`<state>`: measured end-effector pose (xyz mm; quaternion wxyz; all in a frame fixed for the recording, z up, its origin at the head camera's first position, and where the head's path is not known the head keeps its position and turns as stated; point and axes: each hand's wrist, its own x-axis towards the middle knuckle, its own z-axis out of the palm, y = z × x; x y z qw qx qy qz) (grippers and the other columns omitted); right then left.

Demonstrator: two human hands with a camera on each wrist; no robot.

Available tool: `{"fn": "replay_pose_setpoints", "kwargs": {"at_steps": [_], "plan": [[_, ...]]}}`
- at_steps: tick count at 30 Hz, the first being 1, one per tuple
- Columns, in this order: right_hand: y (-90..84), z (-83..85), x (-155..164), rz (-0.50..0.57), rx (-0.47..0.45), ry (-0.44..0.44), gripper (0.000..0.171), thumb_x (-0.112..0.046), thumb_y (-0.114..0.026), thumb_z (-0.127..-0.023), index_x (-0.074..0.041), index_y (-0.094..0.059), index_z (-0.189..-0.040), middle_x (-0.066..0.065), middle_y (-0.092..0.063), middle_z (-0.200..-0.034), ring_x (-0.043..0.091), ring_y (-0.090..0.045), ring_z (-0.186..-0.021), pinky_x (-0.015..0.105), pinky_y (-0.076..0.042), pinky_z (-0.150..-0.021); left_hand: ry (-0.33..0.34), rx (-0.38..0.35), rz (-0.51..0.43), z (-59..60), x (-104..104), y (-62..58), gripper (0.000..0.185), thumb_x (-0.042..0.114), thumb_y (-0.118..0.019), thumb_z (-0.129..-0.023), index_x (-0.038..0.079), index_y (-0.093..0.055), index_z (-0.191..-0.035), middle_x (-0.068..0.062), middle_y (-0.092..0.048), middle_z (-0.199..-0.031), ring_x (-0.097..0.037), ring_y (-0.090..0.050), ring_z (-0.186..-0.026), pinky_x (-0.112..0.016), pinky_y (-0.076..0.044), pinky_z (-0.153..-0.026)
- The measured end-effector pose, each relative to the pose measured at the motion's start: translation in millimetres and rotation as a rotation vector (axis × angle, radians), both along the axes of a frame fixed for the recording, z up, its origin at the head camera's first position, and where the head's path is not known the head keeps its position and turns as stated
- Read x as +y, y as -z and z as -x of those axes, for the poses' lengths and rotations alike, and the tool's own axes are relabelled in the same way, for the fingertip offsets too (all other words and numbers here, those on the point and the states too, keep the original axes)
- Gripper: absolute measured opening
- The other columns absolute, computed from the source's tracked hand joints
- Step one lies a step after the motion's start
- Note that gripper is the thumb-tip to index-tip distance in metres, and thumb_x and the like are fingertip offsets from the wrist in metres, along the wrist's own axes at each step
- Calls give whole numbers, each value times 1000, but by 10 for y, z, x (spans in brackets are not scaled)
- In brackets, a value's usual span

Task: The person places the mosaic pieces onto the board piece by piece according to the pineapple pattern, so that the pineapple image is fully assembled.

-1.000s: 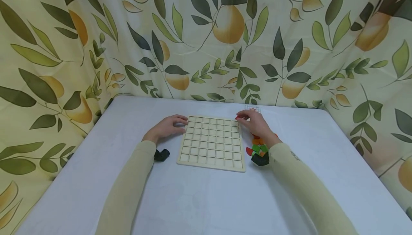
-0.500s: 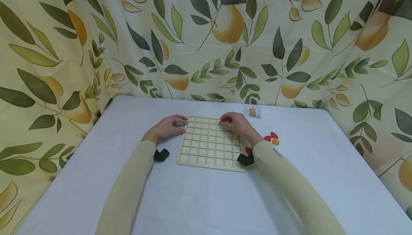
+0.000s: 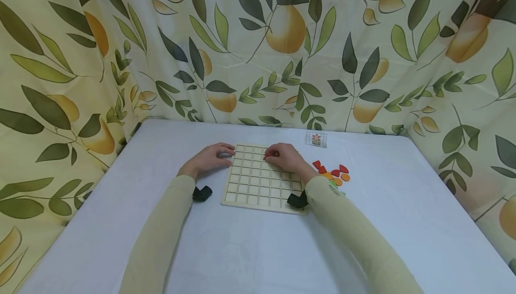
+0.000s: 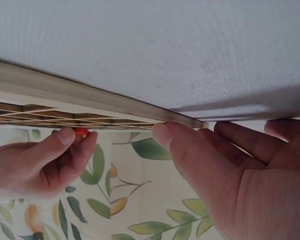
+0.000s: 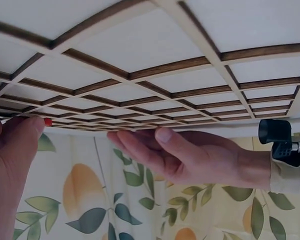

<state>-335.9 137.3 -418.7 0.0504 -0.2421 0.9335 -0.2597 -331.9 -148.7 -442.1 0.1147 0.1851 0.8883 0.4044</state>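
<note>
A pale wooden grid board (image 3: 258, 186) with square cells lies flat on the white table (image 3: 258, 249). My left hand (image 3: 211, 159) rests at the board's far left corner, fingers and thumb straight against its edge (image 4: 140, 117). My right hand (image 3: 282, 156) hovers over the board's upper middle and pinches a small red piece (image 3: 266, 156) above a cell; the same red piece (image 4: 80, 132) shows between its fingertips in the left wrist view, and its tip (image 5: 48, 121) in the right wrist view. Loose red, orange and green pieces (image 3: 332, 174) lie just right of the board.
A small picture card (image 3: 316, 139) lies near the table's far edge, beyond the loose pieces. A leaf-and-pear patterned curtain (image 3: 258, 48) hangs close around the table's back and sides. Black wrist camera mounts (image 3: 201, 193) sit by both forearms.
My right hand has travelled left from the board's far right corner to its upper middle, carrying the red piece. That uncovered the pile of coloured pieces. The left hand has stayed put.
</note>
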Motion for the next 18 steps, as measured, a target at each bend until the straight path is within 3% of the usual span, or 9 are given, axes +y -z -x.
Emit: {"fn": "replay_pose_setpoints", "kwargs": {"at_steps": [18], "plan": [[14, 14, -4, -12, -32, 21, 20, -21, -62, -87, -11, -67, -104, 2, -64, -93, 17, -53, -84, 31, -46, -78, -2, 15, 13, -5, 7, 15, 39, 30, -68, -82, 21, -61, -119, 11, -45, -136, -15, -29, -136, -39, -21, -114]]}}
